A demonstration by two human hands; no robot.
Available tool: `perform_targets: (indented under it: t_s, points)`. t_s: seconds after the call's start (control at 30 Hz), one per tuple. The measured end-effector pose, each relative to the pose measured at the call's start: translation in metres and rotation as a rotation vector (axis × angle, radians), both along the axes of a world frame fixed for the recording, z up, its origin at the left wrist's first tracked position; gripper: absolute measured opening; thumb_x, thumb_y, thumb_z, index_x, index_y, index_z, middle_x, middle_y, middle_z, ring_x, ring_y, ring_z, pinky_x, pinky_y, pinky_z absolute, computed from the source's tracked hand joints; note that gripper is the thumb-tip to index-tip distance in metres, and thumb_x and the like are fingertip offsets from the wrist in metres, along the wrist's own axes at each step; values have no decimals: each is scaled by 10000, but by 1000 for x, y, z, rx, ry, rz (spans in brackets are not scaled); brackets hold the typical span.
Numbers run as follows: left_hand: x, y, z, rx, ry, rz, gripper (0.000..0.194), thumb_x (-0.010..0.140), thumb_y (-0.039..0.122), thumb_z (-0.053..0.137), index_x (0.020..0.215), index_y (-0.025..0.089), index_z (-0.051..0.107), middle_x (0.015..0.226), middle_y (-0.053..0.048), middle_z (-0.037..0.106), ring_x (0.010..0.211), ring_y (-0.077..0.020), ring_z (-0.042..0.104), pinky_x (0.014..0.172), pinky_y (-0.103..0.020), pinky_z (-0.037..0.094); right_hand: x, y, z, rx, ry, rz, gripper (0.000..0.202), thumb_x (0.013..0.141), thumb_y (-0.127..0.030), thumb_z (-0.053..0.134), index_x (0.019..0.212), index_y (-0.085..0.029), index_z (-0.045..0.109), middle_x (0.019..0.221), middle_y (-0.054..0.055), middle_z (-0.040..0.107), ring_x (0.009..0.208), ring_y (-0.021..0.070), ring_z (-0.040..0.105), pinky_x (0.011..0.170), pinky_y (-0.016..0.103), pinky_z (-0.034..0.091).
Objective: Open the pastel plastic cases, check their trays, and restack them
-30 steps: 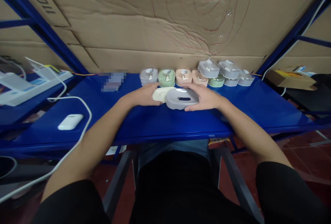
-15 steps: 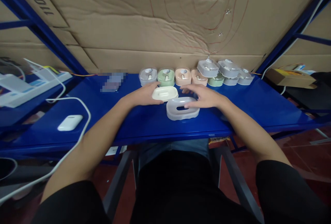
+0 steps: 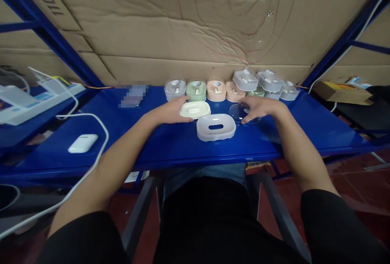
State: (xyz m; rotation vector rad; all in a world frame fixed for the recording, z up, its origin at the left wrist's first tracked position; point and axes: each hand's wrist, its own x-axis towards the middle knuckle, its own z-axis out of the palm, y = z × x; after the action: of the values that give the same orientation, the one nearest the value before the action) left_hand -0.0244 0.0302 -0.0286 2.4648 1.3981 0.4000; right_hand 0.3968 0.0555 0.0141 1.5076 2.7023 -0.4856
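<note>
My left hand (image 3: pixel 173 111) is at the left end of a cream oval soap-dish tray (image 3: pixel 196 110), its thumb along the near edge and its fingers at the far edge. My right hand (image 3: pixel 258 107) grips a clear plastic lid (image 3: pixel 236 113), which lies low over the blue tabletop and is partly hidden by the fingers. Between the hands, nearer to me, a pale grey-lilac oval soap-dish base (image 3: pixel 215 133) with a slot in its middle sits on the table, untouched.
Several lidded soap boxes (image 3: pixel 216 90) in grey, green and peach line the back, with two grey ones (image 3: pixel 245 80) stacked on top at right. A white earphone case (image 3: pixel 83 143), a white cable (image 3: pixel 103 134) and a blurred-out object (image 3: pixel 134 95) are at left. Cardboard (image 3: pixel 152 36) backs the table.
My right hand has moved right, off the grey-lilac base and onto the clear lid. My left hand has stayed at the cream tray.
</note>
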Motion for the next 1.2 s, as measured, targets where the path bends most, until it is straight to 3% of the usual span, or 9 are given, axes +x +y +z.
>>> perform_targets:
  t_s: [0.07, 0.2, 0.37, 0.53, 0.7, 0.97, 1.2]
  points:
    - [0, 0, 1, 1, -13, -6, 1042, 815, 667, 881, 1678, 161, 591, 1630, -255, 708, 1473, -469, 715, 1228, -584, 571, -4, -7, 4, 83, 116, 26, 856, 739, -659, 969, 1468, -247, 794, 1386, 162, 835, 1208, 430, 797, 1081, 586, 659]
    - [-1, -1, 1, 4, -40, -30, 968, 823, 655, 883, 1639, 201, 629, 1599, -228, 737, 1441, -463, 731, 1205, -597, 576, -27, -24, 4, 280, 384, 205, 917, 868, -750, 866, 1609, -231, 716, 1430, 170, 768, 1282, 413, 734, 1168, 614, 594]
    - [-1, 1, 0, 3, -49, -21, 967, 807, 672, 897, 1624, 219, 649, 1565, -227, 754, 1423, -472, 736, 1192, -613, 582, -72, -53, -12, 285, 424, 400, 938, 890, -763, 883, 1637, -223, 706, 1394, 175, 723, 1294, 419, 690, 1173, 617, 585]
    - [0, 2, 1, -6, -79, -57, 875, 813, 632, 892, 1560, 222, 688, 1493, -203, 796, 1353, -459, 770, 1140, -602, 615, -92, -66, -20, 290, 361, 397, 971, 901, -773, 856, 1639, -159, 712, 1378, 194, 694, 1279, 425, 677, 1156, 598, 593]
    - [0, 2, 0, -3, -39, -30, 954, 811, 646, 886, 1614, 192, 642, 1534, -229, 765, 1384, -476, 753, 1163, -606, 599, -91, -65, -22, 289, 297, 371, 976, 893, -774, 858, 1623, -140, 724, 1302, 190, 696, 1215, 416, 677, 1093, 582, 610]
    - [-1, 3, 0, 4, -34, -30, 914, 810, 644, 899, 1593, 235, 665, 1557, -213, 765, 1447, -486, 722, 1192, -622, 584, -93, -64, -28, 299, 291, 393, 931, 921, -807, 818, 1599, -174, 730, 1249, 160, 691, 1176, 390, 662, 1044, 534, 610]
    - [0, 1, 2, 14, -29, -45, 859, 828, 647, 885, 1556, 237, 687, 1523, -206, 780, 1412, -469, 737, 1182, -610, 593, -96, -69, -28, 321, 231, 376, 968, 943, -830, 766, 1606, -126, 712, 1268, 184, 683, 1142, 388, 666, 1007, 524, 607]
